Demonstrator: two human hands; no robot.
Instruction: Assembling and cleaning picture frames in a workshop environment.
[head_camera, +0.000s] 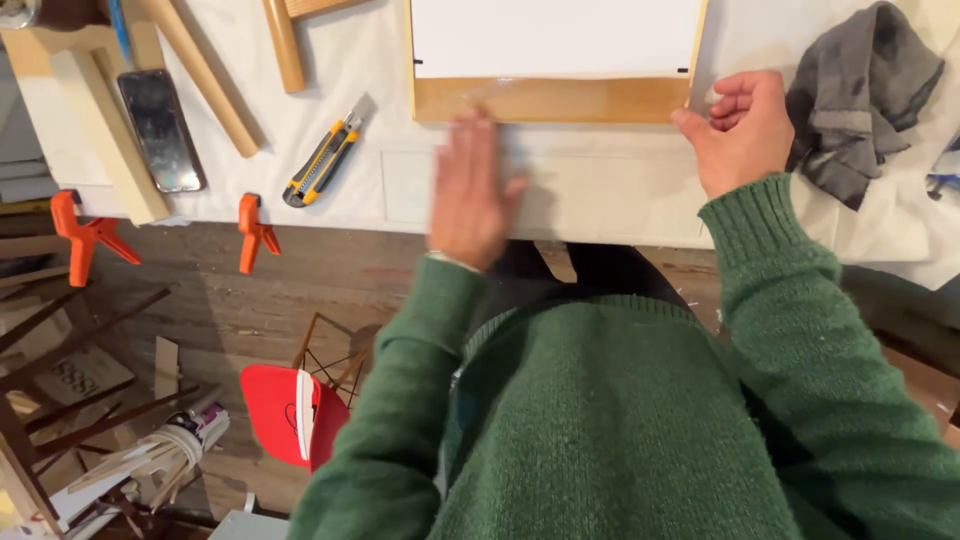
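Observation:
A wooden board (550, 98) with a white sheet (555, 35) on it lies on the white-covered table (340, 150). My left hand (472, 190) lies flat and blurred just below the board's near edge, fingers together, holding nothing. My right hand (745, 135) rests at the board's near right corner, its thumb touching the edge, fingers loosely curled. Both arms wear green knitted sleeves.
A yellow utility knife (322, 162) lies left of the board. Further left are a phone (160, 128), wooden dowels (205, 75) and wood strips. Two orange clamps (255, 230) grip the table's near edge. A grey cloth (860, 100) sits right. A red chair (290, 412) stands below.

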